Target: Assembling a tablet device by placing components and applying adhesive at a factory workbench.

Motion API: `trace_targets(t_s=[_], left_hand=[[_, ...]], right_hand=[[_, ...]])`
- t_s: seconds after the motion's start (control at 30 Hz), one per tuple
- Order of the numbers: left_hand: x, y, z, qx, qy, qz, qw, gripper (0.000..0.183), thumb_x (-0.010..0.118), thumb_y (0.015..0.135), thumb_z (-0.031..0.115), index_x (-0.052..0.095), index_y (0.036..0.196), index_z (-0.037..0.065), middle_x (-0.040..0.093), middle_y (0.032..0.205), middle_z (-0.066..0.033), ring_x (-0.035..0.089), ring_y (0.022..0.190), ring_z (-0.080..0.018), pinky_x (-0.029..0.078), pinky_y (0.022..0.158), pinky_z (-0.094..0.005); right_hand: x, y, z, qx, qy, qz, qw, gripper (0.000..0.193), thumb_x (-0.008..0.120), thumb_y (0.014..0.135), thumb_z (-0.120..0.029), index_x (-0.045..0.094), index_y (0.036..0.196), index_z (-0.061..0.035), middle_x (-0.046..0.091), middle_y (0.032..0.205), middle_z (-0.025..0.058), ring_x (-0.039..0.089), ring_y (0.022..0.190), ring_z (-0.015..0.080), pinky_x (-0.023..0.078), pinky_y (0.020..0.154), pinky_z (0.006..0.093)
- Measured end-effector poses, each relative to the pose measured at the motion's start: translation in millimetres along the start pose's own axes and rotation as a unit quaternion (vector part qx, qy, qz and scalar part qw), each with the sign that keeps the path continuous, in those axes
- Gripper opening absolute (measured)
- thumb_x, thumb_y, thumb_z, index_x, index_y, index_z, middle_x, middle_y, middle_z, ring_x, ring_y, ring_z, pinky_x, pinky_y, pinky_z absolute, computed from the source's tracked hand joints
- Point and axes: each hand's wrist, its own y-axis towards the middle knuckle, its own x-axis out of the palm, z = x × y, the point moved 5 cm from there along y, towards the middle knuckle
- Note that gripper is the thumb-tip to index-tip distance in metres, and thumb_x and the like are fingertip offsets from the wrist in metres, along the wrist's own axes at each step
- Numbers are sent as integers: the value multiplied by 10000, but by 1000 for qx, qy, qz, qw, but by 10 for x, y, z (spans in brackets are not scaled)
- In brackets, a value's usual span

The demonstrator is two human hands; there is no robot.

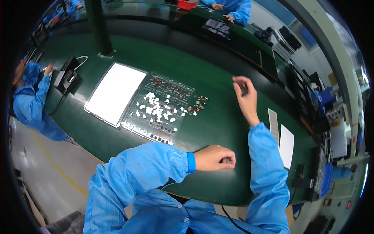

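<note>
My left hand rests low over the green table near its front edge, a blue band at its wrist. Its fingers are curled toward the thumb in a pinch; whatever lies between the tips is too small to make out. Farther off and to the right, my right hand is raised, thumb and fingertips brought close together, their contents also unclear. Left of both hands lies a clear tray with white round pieces and small dark and reddish parts. Beside its right edge is a loose heap of small reddish and silvery parts.
A white sheet lies in a flat tray left of the parts. Two pale strips lie right of my right forearm. A black device and a co-worker's sleeve are at far left; a green post rises behind.
</note>
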Motion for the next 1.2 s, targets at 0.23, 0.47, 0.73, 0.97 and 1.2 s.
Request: trace_targets(t_s=[0.23, 0.47, 0.73, 0.97, 1.2], left_hand=[[-135, 56, 3, -6, -28, 52, 998, 232, 610, 955, 255, 634, 889, 35, 641, 779, -105, 623, 629, -253, 468, 572, -379], [-138, 3, -80, -19, -85, 113, 990, 175, 563, 940, 101, 524, 1083, 9, 516, 1139, -145, 614, 913, -349, 507, 793, -430], [-101, 58, -119, -9, -114, 102, 988, 167, 560, 918, 64, 508, 1065, 4, 503, 1122, -157, 608, 891, -375, 488, 784, -478], [-159, -3, -70, -34, -72, 87, 993, 174, 542, 960, 117, 495, 1105, 35, 509, 1123, -129, 604, 897, -345, 502, 777, -434], [-149, 16, -34, -26, -55, 73, 995, 243, 556, 950, 90, 469, 1167, 26, 492, 1185, -130, 605, 879, -312, 506, 760, -413]], right_hand=[[871, 1623, 645, -117, -331, -23, 936, 275, 659, 879, -231, 631, 1143, -158, 699, 925, 160, 664, 866, 374, 525, 764, 452], [1478, 2477, 1153, -212, -490, -39, 845, 327, 689, 868, -261, 644, 1169, -141, 673, 790, 141, 669, 762, 310, 528, 677, 445], [1625, 2771, 1479, -294, -591, -133, 739, 148, 596, 881, -120, 639, 1015, -76, 695, 748, 137, 697, 674, 296, 535, 578, 408], [1261, 2437, 1276, -292, -531, -211, 767, 260, 614, 847, -94, 618, 1105, -65, 679, 738, 144, 687, 680, 321, 528, 594, 443], [1006, 1863, 1066, -305, -472, -15, 827, 428, 642, 831, -74, 578, 1253, -82, 661, 967, 169, 650, 952, 319, 534, 730, 433]])
